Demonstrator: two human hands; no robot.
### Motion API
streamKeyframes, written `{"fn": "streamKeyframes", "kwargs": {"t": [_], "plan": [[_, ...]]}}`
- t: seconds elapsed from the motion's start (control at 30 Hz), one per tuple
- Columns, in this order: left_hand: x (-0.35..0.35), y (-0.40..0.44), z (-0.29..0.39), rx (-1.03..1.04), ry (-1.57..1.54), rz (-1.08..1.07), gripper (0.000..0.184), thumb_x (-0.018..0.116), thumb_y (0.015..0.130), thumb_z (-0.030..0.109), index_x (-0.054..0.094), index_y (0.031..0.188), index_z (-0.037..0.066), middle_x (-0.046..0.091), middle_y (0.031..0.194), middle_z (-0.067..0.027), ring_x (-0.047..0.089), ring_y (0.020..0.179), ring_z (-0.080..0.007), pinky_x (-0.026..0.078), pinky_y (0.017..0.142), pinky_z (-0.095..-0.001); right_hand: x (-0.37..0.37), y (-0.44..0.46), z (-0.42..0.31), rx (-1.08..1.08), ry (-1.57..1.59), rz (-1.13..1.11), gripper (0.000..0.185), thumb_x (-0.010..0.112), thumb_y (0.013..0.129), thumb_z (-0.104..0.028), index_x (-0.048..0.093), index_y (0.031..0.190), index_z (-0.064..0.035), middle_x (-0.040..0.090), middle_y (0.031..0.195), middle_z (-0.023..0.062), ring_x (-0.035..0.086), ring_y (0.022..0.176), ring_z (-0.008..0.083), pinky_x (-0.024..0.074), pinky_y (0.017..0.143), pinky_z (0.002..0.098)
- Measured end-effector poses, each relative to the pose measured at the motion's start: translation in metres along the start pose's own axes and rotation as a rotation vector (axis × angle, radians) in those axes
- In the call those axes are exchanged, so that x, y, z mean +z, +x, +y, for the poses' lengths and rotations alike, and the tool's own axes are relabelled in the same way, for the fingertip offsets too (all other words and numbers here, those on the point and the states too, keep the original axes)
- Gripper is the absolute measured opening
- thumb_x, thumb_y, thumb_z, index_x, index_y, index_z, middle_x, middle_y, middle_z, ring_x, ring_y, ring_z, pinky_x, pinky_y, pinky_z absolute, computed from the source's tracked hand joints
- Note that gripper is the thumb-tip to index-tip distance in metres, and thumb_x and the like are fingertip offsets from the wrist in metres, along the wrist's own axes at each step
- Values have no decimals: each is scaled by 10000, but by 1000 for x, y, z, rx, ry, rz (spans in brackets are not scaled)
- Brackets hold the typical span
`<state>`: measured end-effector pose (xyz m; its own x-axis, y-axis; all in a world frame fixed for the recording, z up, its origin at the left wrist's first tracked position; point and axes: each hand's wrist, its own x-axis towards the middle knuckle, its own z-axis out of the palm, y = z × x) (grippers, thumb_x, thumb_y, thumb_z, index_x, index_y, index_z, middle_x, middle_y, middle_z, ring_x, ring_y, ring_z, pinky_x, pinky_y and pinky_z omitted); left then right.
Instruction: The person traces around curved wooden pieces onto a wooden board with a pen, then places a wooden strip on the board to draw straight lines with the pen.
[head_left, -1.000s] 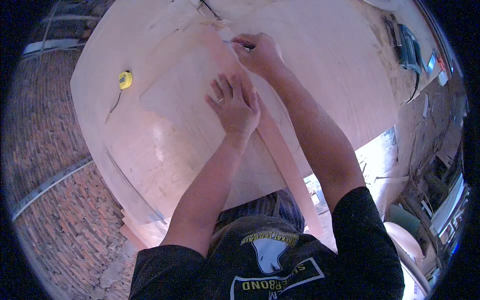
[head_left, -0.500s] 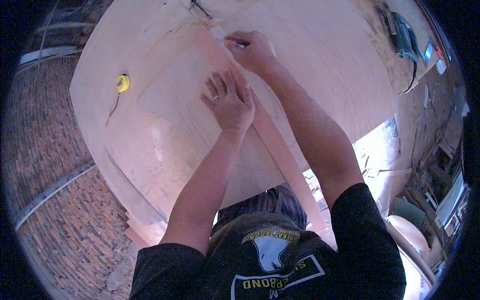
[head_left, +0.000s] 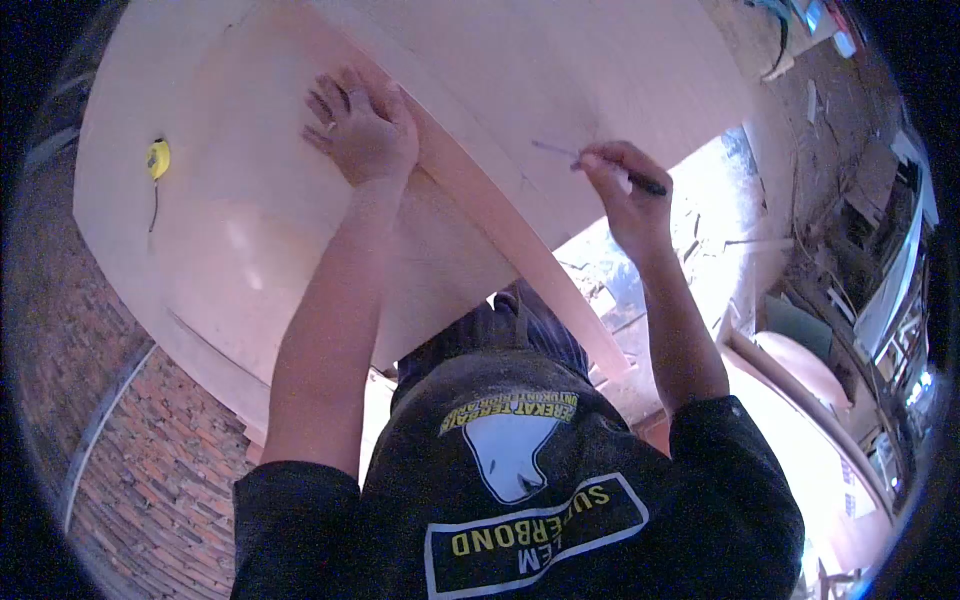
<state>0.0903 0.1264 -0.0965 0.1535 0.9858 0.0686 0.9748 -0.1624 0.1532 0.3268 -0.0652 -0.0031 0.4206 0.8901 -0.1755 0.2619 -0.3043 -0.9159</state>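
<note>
My left hand [head_left: 365,135] lies flat with fingers spread, pressing on a long straight wooden strip [head_left: 480,205] and the plywood sheet [head_left: 240,210] beside it. The strip crosses the sheet diagonally and sticks out past its near edge. To the right of the strip, my right hand [head_left: 632,195] is closed around a slim black-handled tool [head_left: 648,184]. A thin, pale tip extends from it over the sheet, pointing left; whether this is a blade or a shaft I cannot tell.
A yellow tape measure [head_left: 158,158] lies on the sheet at the left. Brick paving [head_left: 150,450] shows at lower left. Wood scraps [head_left: 860,190] and a rounded pale board [head_left: 800,365] are on the right. A dark cable [head_left: 780,50] hangs over the far right edge.
My right hand has lifted off the far end of the strip and come back toward my body, to the right, with the tool. My left hand stays on the strip; the view has shifted.
</note>
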Motion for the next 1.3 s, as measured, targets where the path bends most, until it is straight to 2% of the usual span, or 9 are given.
{"fn": "streamKeyframes", "kwargs": {"t": [0.1, 0.17, 0.23, 0.27, 0.7, 0.97, 1.07, 1.17, 1.3], "plan": [[2, 2, -2, 9, 26, -10, 737, 373, 1019, 569, 305, 1595, 114, 187, 1671, -202, 152, 1535, -448, 76, 1189, -686, -7, -46, 6, 76, 89, -15, 120, 746, 915, -119, 736, 967, -12, 742, 901, 75, 681, 868, 127, 532, 749, 287], [4, 1, -4, 18, 41, 0, 740, 375, 1018, 574, 304, 1595, 117, 191, 1670, -202, 156, 1534, -448, 79, 1188, -686, -10, -65, 7, -20, -54, -49, 81, 769, 872, -89, 749, 929, -35, 746, 865, 88, 705, 793, 195, 531, 745, 326], [4, 1, -3, 22, 14, 16, 739, 381, 1016, 575, 310, 1594, 119, 201, 1667, -201, 159, 1533, -449, 82, 1189, -684, -10, -76, 11, -168, -224, -62, 99, 782, 828, -84, 758, 918, -50, 750, 844, 95, 711, 792, 238, 524, 748, 359], [4, 2, -4, 22, 2, 25, 739, 384, 1015, 575, 313, 1593, 120, 206, 1666, -200, 161, 1532, -449, 83, 1189, -684, -9, -80, 10, -184, -179, -44, 113, 780, 799, -77, 763, 909, -62, 749, 827, 95, 708, 791, 253, 517, 744, 377], [0, 2, -2, 2, -35, 11, 748, 362, 1016, 595, 293, 1605, 138, 189, 1675, -187, 145, 1542, -430, 82, 1197, -671, 0, -96, 25, -194, -206, -19, 111, 778, 828, -127, 770, 933, -92, 741, 825, 62, 692, 815, 232, 472, 794, 377], [-1, 1, -1, -2, -58, -4, 761, 348, 1018, 600, 278, 1608, 124, 180, 1678, -185, 124, 1548, -426, 54, 1202, -664, 2, -96, 19, -214, -228, -21, 130, 789, 795, -123, 761, 921, -108, 733, 834, 59, 687, 831, 240, 470, 809, 385], [1, 2, -2, -1, -31, 4, 778, 271, 1027, 642, 278, 1606, 123, 204, 1678, -163, 147, 1542, -422, 85, 1197, -664, 0, -94, 15, -234, -262, -29, 120, 779, 792, -116, 753, 910, -113, 725, 828, 51, 687, 843, 242, 472, 819, 391], [-1, 3, -3, -1, -21, -23, 752, 336, 1026, 588, 263, 1611, 120, 171, 1680, -183, 120, 1546, -431, 49, 1207, -655, -7, -98, 7, -233, -355, -75, 108, 767, 787, -115, 745, 893, -114, 719, 825, 44, 686, 857, 243, 475, 832, 401], [-4, 2, 1, -7, -31, -27, 750, 335, 1028, 585, 259, 1612, 120, 173, 1679, -185, 118, 1546, -431, 52, 1208, -653, -13, -103, 2, -194, -374, -95, 105, 755, 769, -112, 736, 872, -110, 719, 832, 42, 687, 878, 247, 478, 848, 415]]}}
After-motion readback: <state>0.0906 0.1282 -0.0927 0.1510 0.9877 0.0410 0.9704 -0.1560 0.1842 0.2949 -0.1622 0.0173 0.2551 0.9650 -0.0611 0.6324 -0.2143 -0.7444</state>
